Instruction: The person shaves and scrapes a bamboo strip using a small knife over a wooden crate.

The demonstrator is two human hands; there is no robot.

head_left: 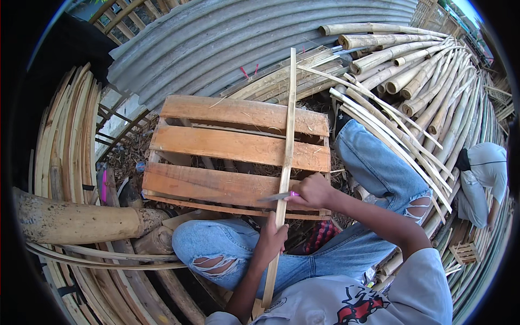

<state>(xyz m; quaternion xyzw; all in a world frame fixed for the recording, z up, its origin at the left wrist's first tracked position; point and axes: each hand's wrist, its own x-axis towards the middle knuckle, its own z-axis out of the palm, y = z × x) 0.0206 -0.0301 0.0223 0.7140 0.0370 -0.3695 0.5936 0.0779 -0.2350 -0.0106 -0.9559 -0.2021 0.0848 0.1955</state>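
Observation:
A long, pale bamboo strip (290, 124) runs from my lap up across the right part of a slatted wooden crate (216, 143). My left hand (271, 240) is closed around the strip below the crate's near edge. Just above it, my right hand (312, 192) grips the pink handle of a knife (274, 197). The knife's blade lies across the strip and points left, over the nearest slat. Thin shavings rest on the crate's far slats.
Bamboo poles (411, 81) and split strips (398, 135) are piled at the right. Corrugated metal sheeting (216, 43) stands behind the crate. At the left are a thick bamboo pole (81, 216) and upright strip bundles (65, 141). Another person (482, 179) bends over at the far right.

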